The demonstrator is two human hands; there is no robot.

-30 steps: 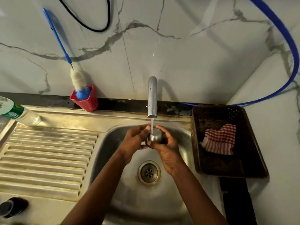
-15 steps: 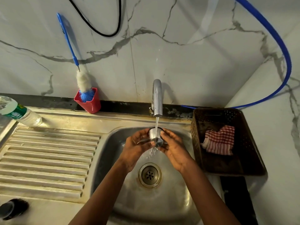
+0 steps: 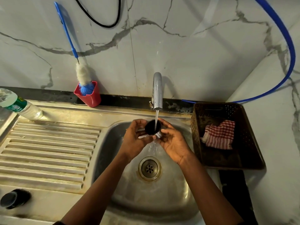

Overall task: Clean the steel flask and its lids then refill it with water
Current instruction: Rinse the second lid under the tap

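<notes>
A small steel lid cup [image 3: 151,128], dark inside, is held over the sink bowl [image 3: 175,190] with its open side tilted up under the running tap [image 3: 157,91]. Water streams into it and spills down toward the drain [image 3: 149,168]. My left hand [image 3: 136,138] grips the lid from the left and my right hand [image 3: 172,142] holds it from the right, fingers curled round it. A dark round lid [image 3: 12,199] lies at the lower left on the counter. The flask body is not in view.
A ribbed draining board [image 3: 45,153] lies to the left. Behind it are a plastic bottle [image 3: 17,106] on its side and a red cup [image 3: 88,95] holding a blue bottle brush [image 3: 82,75]. A brown basket [image 3: 243,161] with a checked cloth [image 3: 219,135] sits right of the sink.
The lid has been turned in my hands, so its dark open inside now faces up under the stream instead of its steel outside. Both hands stay under the tap.
</notes>
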